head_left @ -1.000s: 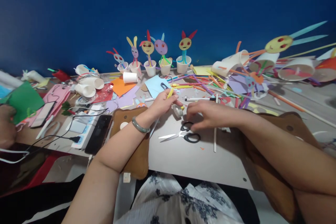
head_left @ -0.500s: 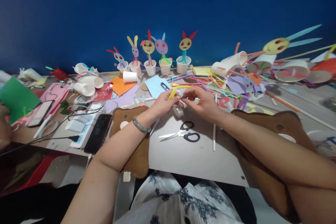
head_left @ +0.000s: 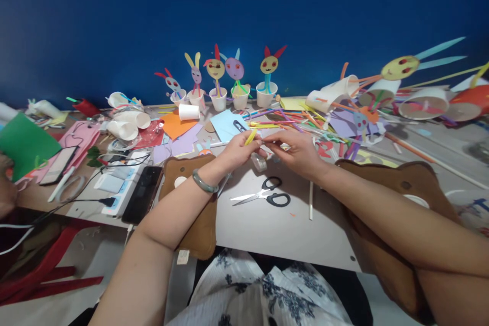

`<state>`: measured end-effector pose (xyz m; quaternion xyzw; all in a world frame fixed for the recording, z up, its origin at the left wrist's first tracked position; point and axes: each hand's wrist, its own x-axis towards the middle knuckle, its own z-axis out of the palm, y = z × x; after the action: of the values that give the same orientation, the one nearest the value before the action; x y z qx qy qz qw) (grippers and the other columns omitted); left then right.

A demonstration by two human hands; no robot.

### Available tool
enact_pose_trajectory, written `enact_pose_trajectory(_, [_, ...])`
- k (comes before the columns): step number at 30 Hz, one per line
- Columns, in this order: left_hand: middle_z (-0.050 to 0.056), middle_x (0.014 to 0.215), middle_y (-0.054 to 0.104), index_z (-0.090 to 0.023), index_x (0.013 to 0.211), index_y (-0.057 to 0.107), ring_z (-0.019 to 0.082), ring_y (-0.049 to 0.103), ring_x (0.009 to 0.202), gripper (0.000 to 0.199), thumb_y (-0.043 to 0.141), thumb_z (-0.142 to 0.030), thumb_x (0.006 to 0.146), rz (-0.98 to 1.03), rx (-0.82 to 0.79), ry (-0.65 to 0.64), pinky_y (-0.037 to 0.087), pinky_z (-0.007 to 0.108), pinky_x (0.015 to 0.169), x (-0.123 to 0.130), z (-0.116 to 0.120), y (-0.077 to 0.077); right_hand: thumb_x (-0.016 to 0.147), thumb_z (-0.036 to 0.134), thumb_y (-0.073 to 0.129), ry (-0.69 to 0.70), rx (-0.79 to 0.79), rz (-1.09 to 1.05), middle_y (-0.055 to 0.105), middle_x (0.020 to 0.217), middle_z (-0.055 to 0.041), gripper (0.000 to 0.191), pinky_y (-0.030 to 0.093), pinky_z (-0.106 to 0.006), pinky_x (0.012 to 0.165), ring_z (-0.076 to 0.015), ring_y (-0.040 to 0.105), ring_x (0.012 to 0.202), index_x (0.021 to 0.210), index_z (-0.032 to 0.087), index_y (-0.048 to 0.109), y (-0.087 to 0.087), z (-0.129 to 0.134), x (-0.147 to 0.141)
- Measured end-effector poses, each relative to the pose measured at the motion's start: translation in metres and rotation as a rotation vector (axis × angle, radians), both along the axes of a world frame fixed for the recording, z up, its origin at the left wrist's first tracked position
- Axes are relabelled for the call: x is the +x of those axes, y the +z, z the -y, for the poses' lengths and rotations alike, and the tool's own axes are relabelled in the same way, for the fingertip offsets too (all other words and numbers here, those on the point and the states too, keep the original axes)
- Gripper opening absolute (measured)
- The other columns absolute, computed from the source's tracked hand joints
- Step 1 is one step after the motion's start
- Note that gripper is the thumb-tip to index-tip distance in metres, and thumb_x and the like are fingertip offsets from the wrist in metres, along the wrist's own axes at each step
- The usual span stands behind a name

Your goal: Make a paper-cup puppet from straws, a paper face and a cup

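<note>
Left hand (head_left: pixel 239 153) and right hand (head_left: pixel 297 152), at frame centre, are bare, as are both forearms (head_left: pixel 181 209). A smooth, rounded grey-green bangle (head_left: pixel 204 183) circles the left wrist, left of centre. At bottom centre, a white garment (head_left: pixel 240 298) shows crinkled, loosely folded cloth with a dark blue-grey floral print (head_left: pixel 292 305), some sprigs scattered, others clustered; a small dark round spot at the lower edge is possibly a button.

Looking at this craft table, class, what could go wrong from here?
The metal scissors with black looped handles lie slightly open near the left hand and right hand; a wrist might brush them. The narrow yellow strip in the left hand could slip and get lost among the thin multicoloured sticks beyond.
</note>
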<state>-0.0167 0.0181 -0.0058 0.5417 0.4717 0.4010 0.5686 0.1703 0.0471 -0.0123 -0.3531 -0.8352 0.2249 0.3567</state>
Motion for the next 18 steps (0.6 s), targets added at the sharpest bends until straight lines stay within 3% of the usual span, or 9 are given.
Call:
enact_pose_trajectory(3, [-0.001,0.071,0.071,-0.018,0.101,0.053,0.003,0.032,0.038,0.017,0.057,-0.031,0.091,-0.022,-0.018,0.001,0.024,0.020,0.042,-0.001,-0.001,-0.003,0.093,0.040,0.054,-0.064,0.029,0.029,0.077,0.087,-0.0080,0.025,0.049,-0.044,0.086,-0.0274,0.068,0.084,0.092,0.026,0.076,0.003,0.000,0.001])
enact_pose_trajectory(7, [-0.002,0.068,0.070,-0.018,0.106,0.055,0.003,0.029,0.036,0.017,0.056,-0.027,0.091,-0.040,-0.057,0.026,0.022,0.020,0.041,0.000,-0.002,-0.001,0.091,0.039,0.057,-0.173,-0.007,-0.043,0.078,0.095,-0.0085,0.022,0.053,-0.042,0.082,-0.0278,0.070,0.087,0.091,0.025,0.075,0.009,-0.001,0.003])
enact_pose_trajectory(14, [-0.003,0.065,0.069,-0.017,0.096,0.053,0.002,0.034,0.038,0.008,0.058,-0.018,0.089,-0.075,-0.094,0.058,0.026,0.019,0.045,0.004,0.000,0.008,0.084,0.034,0.066,-0.185,-0.045,-0.161,0.079,0.092,-0.0064,0.017,0.057,-0.036,0.071,-0.0217,0.070,0.074,0.092,0.022,0.076,0.000,-0.009,0.003])
enact_pose_trajectory(18, [-0.003,0.064,0.068,-0.016,0.087,0.053,0.002,0.043,0.043,0.009,0.063,-0.015,0.087,-0.067,-0.077,0.045,0.034,0.017,0.053,0.004,0.000,0.009,0.082,0.031,0.067,-0.148,-0.104,-0.160,0.078,0.089,-0.0070,0.019,0.056,-0.034,0.065,-0.0192,0.068,0.067,0.095,0.020,0.075,-0.002,-0.009,0.001])
